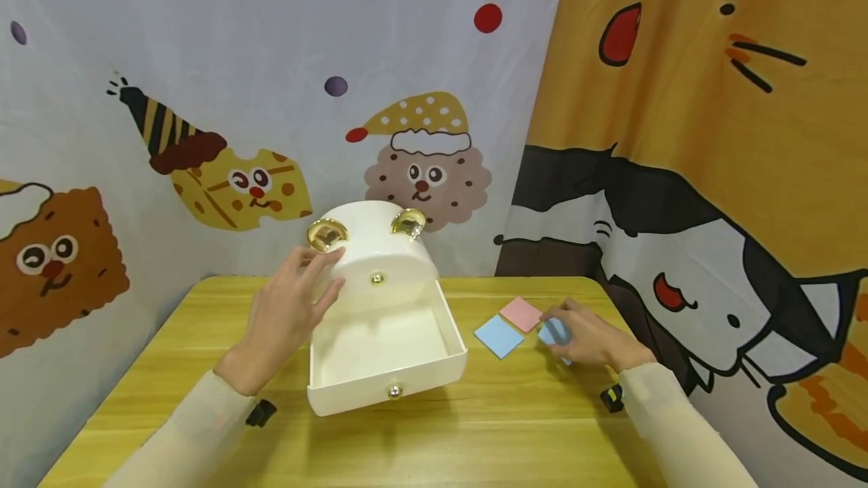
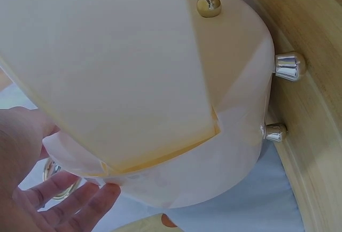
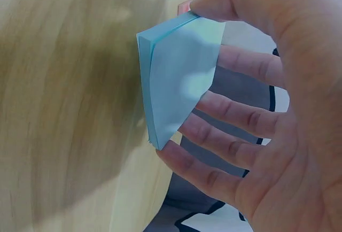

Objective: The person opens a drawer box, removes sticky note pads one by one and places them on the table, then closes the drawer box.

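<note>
**Lightly Pinched, a Blue Pad (image 1: 556,331) Tilts Near an Open Drawer (image 1: 353,396)**

Held at its edges over the right side of a wood-grained bench (image 1: 529,435), the pad of paper squares looks most at risk of slipping: the grip is at the rim, and a loosened thumb could let it swing or drop. Its top sheet seems to bow slightly away from the stack, so uneven pressure might fan or crease the leaves. A second blue pad (image 1: 499,336) and a pink pad (image 1: 521,315) lie close by, where a low sweep could nudge them.

The white box (image 1: 373,224) poses its own hazard, its drawer jutting far out with the front off the bench; weight or a push there could tip it forward.

The right hand (image 1: 593,333) is partly closed, thumb opposing spread fingertips around the pad. The left hand (image 1: 281,315) is loosely open, thumb apart from gently bent fingers, at the box's side by a gold ear (image 1: 328,234); fingertips appear to touch the shell, though how firmly cannot be told.
</note>
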{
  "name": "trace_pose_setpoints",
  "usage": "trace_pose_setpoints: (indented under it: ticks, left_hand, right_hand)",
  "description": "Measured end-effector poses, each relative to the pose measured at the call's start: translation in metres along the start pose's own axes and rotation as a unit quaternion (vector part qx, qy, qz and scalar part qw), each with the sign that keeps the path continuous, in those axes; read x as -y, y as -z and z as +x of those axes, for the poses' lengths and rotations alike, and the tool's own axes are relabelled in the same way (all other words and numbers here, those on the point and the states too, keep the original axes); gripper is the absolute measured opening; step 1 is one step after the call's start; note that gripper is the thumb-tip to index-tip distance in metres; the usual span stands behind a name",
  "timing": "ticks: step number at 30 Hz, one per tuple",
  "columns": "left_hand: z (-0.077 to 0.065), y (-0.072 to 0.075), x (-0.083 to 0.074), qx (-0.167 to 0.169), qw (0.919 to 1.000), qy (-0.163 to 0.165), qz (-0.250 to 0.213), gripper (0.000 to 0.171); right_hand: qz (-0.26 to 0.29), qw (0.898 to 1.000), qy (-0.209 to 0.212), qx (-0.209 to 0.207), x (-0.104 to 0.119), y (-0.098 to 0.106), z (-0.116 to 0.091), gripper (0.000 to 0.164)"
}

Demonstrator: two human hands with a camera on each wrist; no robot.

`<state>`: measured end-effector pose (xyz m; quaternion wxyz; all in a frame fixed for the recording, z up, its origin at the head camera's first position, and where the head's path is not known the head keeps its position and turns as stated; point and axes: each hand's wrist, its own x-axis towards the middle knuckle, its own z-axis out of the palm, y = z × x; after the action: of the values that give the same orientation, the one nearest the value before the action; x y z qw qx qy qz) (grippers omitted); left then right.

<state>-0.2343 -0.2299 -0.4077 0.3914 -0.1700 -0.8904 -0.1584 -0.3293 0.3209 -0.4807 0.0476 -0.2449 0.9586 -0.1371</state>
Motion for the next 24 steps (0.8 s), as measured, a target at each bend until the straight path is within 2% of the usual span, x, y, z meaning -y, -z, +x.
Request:
trace_pose_setpoints:
  ticks: [4,7,8,11,14,15,18,24]
  left_hand:
    - [0.000,0.000,0.000,-0.002,1.0000,-0.001,-0.001,0.052]
    - [0.000,-0.001,0.000,-0.003,1.0000,-0.001,-0.001,0.052]
    - [0.000,-0.001,0.001,-0.003,1.0000,-0.001,-0.001,0.052]
    - [0.000,-0.001,0.001,-0.006,1.0000,0.000,-0.001,0.052]
    - [0.000,-0.001,0.001,-0.008,1.0000,-0.001,-0.001,0.052]
    - [0.000,-0.001,0.001,-0.008,1.0000,-0.001,-0.001,0.052]
    - [0.000,-0.001,0.001,-0.009,1.0000,-0.001,0.001,0.052]
    - [0.000,-0.001,0.001,-0.008,1.0000,0.001,0.001,0.052]
  right_hand:
    - [0.016,1.000,-0.006,0.014,-0.004,-0.001,0.001,0.058]
    - [0.037,0.999,0.010,0.017,-0.013,-0.003,0.002,0.058]
    - [0.046,0.998,0.031,0.009,-0.026,-0.009,0.005,0.058]
    - [0.048,0.998,0.045,0.009,-0.031,-0.011,0.006,0.057]
    - [0.041,0.999,0.021,0.014,-0.027,-0.013,0.008,0.056]
    - [0.032,0.999,-0.003,0.024,-0.014,-0.008,0.005,0.056]
    - [0.015,0.999,-0.028,0.029,-0.007,-0.008,0.006,0.057]
    - [-0.009,0.999,-0.031,0.030,-0.005,-0.011,0.008,0.055]
